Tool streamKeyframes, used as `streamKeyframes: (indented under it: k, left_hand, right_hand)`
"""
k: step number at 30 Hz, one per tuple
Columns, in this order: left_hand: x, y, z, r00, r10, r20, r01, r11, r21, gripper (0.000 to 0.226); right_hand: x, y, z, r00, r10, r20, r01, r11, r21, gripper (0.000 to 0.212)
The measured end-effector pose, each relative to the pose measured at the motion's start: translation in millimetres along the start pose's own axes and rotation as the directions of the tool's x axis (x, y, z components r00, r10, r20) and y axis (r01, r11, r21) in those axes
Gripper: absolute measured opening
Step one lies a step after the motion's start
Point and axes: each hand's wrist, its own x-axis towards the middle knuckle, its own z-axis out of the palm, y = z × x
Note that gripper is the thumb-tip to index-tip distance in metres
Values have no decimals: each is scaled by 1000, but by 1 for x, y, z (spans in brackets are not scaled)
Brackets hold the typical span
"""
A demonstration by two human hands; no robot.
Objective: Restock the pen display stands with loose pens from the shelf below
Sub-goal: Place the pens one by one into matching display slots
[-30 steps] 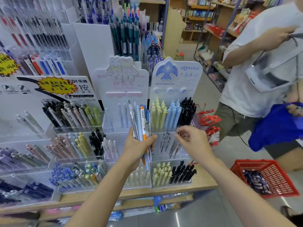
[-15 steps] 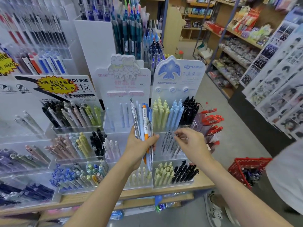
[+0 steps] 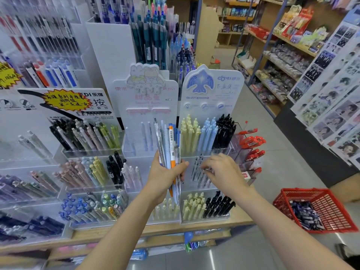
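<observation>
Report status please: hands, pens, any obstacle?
Left hand grips pen bundle. Right hand pinching at clear pens in middle tier of bird stand. No obstacle seen.

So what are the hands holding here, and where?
Left hand grips a bundle of pens around its lower half. Right hand reaches into the display; hold unclear.

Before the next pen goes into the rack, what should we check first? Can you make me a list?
1. Left hand has a firm grip on the bundle of pens: ok.
2. Right hand is at the middle tier of the bird-topped stand: ok.
3. Right hand is pinching a pen: cannot tell, fingertips are blurred.
4. Middle tier has room for more pens: ok, only a few thin pens there.
5. Bundle pens match that tier's kind: cannot tell.
6. Red basket on the floor is out of the way: ok.
</observation>
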Motion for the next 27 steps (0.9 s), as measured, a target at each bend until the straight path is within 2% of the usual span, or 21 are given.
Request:
streamKeyframes:
  k: [4, 8, 11, 13, 14, 16, 18, 20, 23, 27]
  left_hand:
    - [-3, -1, 3, 1000, 6, 7, -6, 1000, 9, 41]
    - [-6, -1, 9, 1000, -1, 7, 1, 1000, 26, 41]
    - [-9, -1, 11, 1000, -8, 16, 7, 999, 36, 44]
    - [-11, 1, 10, 1000, -14, 15, 13, 999, 38, 47]
    - [-11, 2, 10, 1000, -11, 15, 11, 999, 41, 48]
    - [-12, 5, 10, 1000, 5, 5, -5, 998, 64, 51]
    - [-14, 6, 12, 999, 33, -4, -33, 993, 109, 54]
    - [-17, 8, 16, 997, 72, -3, -71, 986, 151, 61]
    - [-20, 7, 19, 990, 139, 14, -139, 976, 168, 72]
    - [-22, 10, 17, 990, 143, 2, -141, 973, 182, 74]
  right_hand:
    - [-1, -1, 1, 999, 8, 34, -9, 999, 44, 17]
    - [0, -1, 2, 999, 53, -1, -53, 997, 60, 16]
    - [0, -4, -1, 995, 84, 55, -87, 995, 57, 16]
    - [1, -7, -9, 991, 126, 53, -132, 981, 142, 19]
    - [2, -10, -17, 985, 175, 4, -170, 949, 266, 19]
    - [6, -20, -36, 954, 294, -58, -209, 791, 575, 15]
    - [13, -35, -54, 959, 285, -5, -191, 655, 731, 16]
    - [19, -46, -62, 970, 231, 71, -201, 606, 770, 19]
    - [25, -49, -63, 958, 229, 172, -275, 570, 774, 23]
    - [27, -46, -62, 942, 192, 275, -334, 476, 813, 16]
